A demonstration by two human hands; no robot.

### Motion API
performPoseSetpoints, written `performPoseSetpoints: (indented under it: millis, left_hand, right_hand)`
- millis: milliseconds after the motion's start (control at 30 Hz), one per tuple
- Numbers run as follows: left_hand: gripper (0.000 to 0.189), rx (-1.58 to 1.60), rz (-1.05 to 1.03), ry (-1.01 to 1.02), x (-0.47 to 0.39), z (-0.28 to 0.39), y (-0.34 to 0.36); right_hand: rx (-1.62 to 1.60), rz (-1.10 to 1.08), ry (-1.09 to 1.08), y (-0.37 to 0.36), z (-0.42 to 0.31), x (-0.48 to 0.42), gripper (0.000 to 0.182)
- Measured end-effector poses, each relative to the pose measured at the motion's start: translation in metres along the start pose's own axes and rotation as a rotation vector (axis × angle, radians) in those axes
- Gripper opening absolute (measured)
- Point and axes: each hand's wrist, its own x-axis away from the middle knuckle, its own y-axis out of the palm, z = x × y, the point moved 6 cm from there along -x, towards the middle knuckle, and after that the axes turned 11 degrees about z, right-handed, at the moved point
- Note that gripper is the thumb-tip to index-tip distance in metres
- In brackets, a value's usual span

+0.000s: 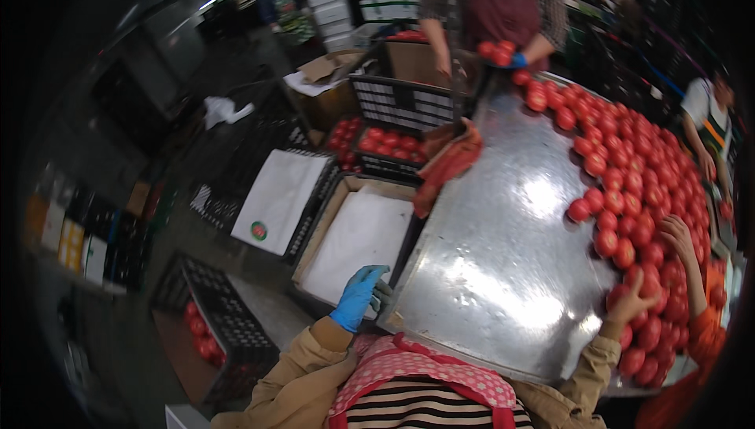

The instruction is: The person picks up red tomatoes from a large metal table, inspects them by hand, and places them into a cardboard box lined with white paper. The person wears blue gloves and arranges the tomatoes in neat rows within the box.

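Note:
My left hand (357, 299), in a blue glove, hangs over the near edge of a lined crate (348, 240), its fingers loosely bent and nothing visible in them. White paper (360, 234) covers the inside of that crate. At the right, my bare right hand (631, 308) has its thumb and fingers around a red tomato (644, 283) at the edge of a large pile of tomatoes (649, 181). The pile lies along the far right side of a shiny metal table (501, 222).
Another person's hand (678, 240) reaches into the pile beside mine. Across the table, a co-worker (501, 10) holds several tomatoes. A reddish cloth (445, 169) drapes over the table's left edge. Black crates (407, 101) and a paper-covered crate (283, 199) stand on the left.

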Motion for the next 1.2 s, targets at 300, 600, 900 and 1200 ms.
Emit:
performPoseSetpoints:
  millis: [300,600,900,1200]
  left_hand:
    - [0.031,0.086,0.127,-0.076,0.013,-0.022,-0.025]
    - [0.032,0.142,0.391,-0.101,-0.030,-0.080,-0.106]
    - [0.058,0.478,0.631,-0.502,-0.121,-0.249,-0.206]
    - [0.111,-0.021,1.056,-0.740,-0.181,-0.245,-0.235]
  right_hand:
    - [0.794,-0.073,-0.548,0.004,0.062,-0.027,0.068]
    - [0.625,-0.144,-0.687,-0.004,-0.018,0.031,0.061]
    - [-0.320,-0.872,-0.591,0.040,-0.236,0.291,0.044]
    - [-0.188,-1.430,-0.988,0.033,-0.305,0.516,0.026]
